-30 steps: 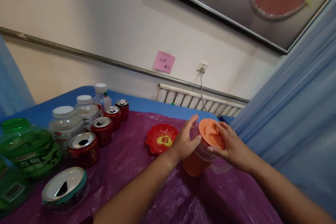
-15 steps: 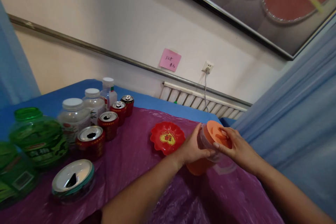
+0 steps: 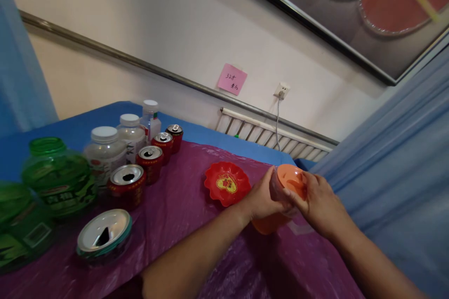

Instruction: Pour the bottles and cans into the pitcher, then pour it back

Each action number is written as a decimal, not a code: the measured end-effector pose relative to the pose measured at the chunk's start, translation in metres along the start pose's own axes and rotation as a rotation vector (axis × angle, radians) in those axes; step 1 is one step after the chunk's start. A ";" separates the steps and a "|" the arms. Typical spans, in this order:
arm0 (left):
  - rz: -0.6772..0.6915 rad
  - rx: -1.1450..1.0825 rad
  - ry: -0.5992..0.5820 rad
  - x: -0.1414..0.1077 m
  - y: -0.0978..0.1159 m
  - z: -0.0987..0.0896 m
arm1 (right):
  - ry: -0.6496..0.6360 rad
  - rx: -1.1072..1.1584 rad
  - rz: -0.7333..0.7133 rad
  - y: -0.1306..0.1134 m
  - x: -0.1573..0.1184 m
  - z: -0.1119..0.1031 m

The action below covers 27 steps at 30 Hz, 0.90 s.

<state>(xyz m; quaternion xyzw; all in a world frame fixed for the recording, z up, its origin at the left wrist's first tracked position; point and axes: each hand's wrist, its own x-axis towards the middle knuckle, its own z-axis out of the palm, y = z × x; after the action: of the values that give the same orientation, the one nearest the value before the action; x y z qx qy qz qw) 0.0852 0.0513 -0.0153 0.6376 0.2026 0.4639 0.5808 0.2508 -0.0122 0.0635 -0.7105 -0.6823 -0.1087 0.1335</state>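
Grip: both hands occupied. Right hand (image 3: pixel 321 205) was closed over the lid (image 3: pixel 288 176), thumb along the near edge, fingers curled over the right rim. Left hand (image 3: pixel 261 198) was wrapped round the upper side of the jug (image 3: pixel 268 225), thumb across the front.

Key relation: lid lay directly against the right palm side, between the hands; jug body ran down and leftward from it, below the left palm. Long axis slanted lower left to upper right in the head view; true lean could not be judged. Right hand was nearer the lid, left nearer the body.

Outward: red dish (image 3: pixel 228 184) just beyond the left wrist, on the purple sheet (image 3: pixel 182 187). Well left, red cans (image 3: pixel 126 191), teal can (image 3: pixel 105 231), clear jars (image 3: pixel 107 154), green jars (image 3: pixel 59 180). Blue-covered desk (image 3: pixel 210 135) behind.
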 end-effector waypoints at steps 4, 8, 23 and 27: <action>-0.003 0.017 0.000 -0.001 0.002 -0.001 | -0.014 -0.048 -0.014 0.000 -0.006 0.011; 0.003 0.043 0.001 -0.001 0.002 -0.002 | -0.025 0.030 -0.131 0.013 0.005 0.010; 0.005 0.007 0.010 0.004 -0.013 0.000 | -0.137 0.112 -0.229 0.006 0.030 0.009; 0.023 0.014 0.008 0.004 -0.009 0.000 | -0.139 0.091 -0.200 0.003 0.029 0.013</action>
<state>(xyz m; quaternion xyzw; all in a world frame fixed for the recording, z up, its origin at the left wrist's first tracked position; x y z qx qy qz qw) 0.0894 0.0567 -0.0225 0.6422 0.2007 0.4715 0.5701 0.2546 0.0191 0.0609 -0.6378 -0.7617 -0.0410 0.1063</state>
